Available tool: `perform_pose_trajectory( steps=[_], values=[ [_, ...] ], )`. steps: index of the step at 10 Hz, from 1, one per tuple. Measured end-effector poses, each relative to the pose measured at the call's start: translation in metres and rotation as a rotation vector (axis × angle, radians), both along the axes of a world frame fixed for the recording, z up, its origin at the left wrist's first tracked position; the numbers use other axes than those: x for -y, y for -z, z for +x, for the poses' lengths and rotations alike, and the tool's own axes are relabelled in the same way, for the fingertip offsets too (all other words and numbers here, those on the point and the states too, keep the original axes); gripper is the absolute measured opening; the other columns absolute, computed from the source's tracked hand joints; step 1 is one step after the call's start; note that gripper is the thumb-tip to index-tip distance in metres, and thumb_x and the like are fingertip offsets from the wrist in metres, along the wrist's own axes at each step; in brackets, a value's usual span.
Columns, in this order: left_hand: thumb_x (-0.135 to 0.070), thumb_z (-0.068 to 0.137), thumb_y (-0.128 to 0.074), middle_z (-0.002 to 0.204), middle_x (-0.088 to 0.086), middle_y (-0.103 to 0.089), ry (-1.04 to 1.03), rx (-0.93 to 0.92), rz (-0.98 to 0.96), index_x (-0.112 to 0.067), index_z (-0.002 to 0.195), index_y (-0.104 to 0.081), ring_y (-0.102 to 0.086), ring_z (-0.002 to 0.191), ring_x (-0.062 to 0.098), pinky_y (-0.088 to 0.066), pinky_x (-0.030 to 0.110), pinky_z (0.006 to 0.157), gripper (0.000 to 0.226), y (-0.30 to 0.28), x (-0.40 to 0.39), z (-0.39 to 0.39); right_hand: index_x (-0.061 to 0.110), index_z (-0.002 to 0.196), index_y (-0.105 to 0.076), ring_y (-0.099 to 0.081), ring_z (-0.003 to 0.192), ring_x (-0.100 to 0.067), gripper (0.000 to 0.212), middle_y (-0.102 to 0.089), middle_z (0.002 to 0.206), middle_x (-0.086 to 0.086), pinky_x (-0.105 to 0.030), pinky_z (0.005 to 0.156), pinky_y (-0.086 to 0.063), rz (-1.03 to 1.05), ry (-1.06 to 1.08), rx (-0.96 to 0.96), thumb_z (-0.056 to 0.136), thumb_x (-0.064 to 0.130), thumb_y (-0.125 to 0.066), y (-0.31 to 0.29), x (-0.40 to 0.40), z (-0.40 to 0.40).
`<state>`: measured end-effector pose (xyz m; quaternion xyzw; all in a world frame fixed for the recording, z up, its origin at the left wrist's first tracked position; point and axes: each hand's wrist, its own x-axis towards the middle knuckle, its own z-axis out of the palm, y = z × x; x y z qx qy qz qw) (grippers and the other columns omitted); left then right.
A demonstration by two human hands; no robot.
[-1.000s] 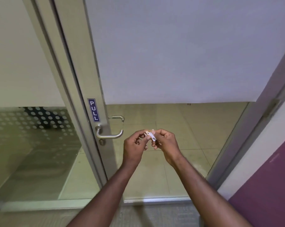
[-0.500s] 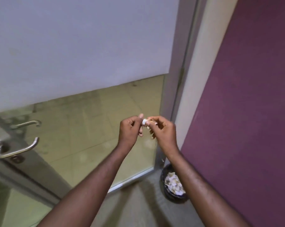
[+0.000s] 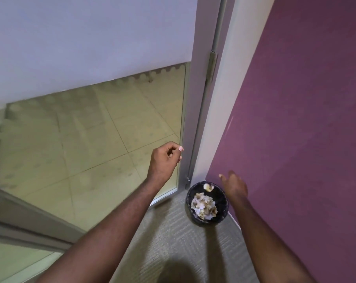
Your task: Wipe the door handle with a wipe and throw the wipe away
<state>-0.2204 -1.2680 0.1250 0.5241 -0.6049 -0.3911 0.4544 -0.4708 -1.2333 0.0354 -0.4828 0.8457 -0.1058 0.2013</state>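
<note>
My right hand (image 3: 234, 185) is blurred and hangs open just above the right rim of a small black waste bin (image 3: 224, 209) on the floor. A small crumpled whitish wipe (image 3: 208, 187) shows at the bin's far inner edge, free of both hands. My left hand (image 3: 164, 159) is held higher, in front of the glass door's lower right corner, with its fingers curled in and nothing visible in them. The door handle is out of view.
The bin holds crumpled white papers (image 3: 203, 205) and stands in the corner between the glass door's metal frame (image 3: 195, 119) and a purple wall (image 3: 295, 119). Grey carpet (image 3: 173, 242) covers the floor in front of me.
The view swung right from the door handle to the corner bin. My hands, pinching the wipe together, have separated; the right hand dropped toward the bin and the wipe has left it.
</note>
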Motion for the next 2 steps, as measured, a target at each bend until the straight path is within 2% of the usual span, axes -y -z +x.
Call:
perform_pose_trajectory(
  steps=[1, 2],
  values=[
    [-0.030, 0.092, -0.062, 0.069, -0.005, -0.071, 0.016, 0.028, -0.006, -0.025, 0.083, -0.071, -0.070, 0.068, 0.013, -0.059, 0.035, 0.067, 0.013, 0.0082, 0.0044, 0.0017, 0.010, 0.119, -0.063, -0.066, 0.100, -0.035, 0.038, -0.071, 0.111, -0.017, -0.032, 0.072, -0.041, -0.037, 0.020, -0.050, 0.100, 0.041, -0.052, 0.0064, -0.0004, -0.0082],
    [-0.026, 0.095, -0.064, 0.071, -0.006, -0.071, 0.042, 0.064, 0.008, -0.027, 0.084, -0.072, -0.069, 0.068, 0.007, -0.058, 0.032, 0.067, 0.014, 0.0155, 0.0051, 0.0004, 0.013, 0.100, -0.068, -0.059, 0.079, -0.030, 0.032, -0.072, 0.096, -0.012, -0.031, 0.068, -0.040, -0.050, 0.008, -0.055, 0.099, 0.041, -0.053, 0.0007, 0.0042, -0.0022]
  ],
)
